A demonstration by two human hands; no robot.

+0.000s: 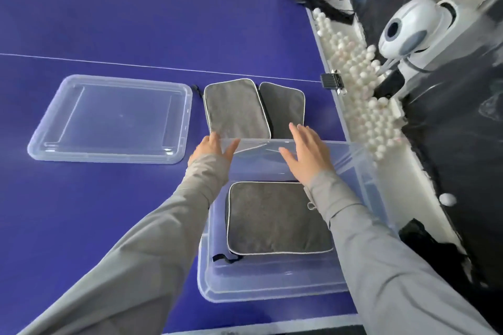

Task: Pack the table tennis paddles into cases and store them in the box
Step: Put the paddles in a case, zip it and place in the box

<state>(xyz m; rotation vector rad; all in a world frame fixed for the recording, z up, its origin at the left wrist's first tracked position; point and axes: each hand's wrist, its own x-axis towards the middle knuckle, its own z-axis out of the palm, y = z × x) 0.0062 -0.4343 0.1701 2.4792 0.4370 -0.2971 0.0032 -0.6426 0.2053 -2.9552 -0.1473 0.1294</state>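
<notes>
Reaching over the clear box [272,291], we hold both hands flat with fingers straight and spread, gripping nothing: our left hand [215,148] at its far left corner, our right hand [307,155] above its far wall. One grey case [277,217] lies inside the box; a lighter case [235,109] and a darker case [285,109] lie side by side just beyond its far rim, and the lid [109,117] rests left of it.

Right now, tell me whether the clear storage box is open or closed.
Open. The box has no lid on it; the clear lid lies flat on the table to its left, and one grey case shows inside.
</notes>
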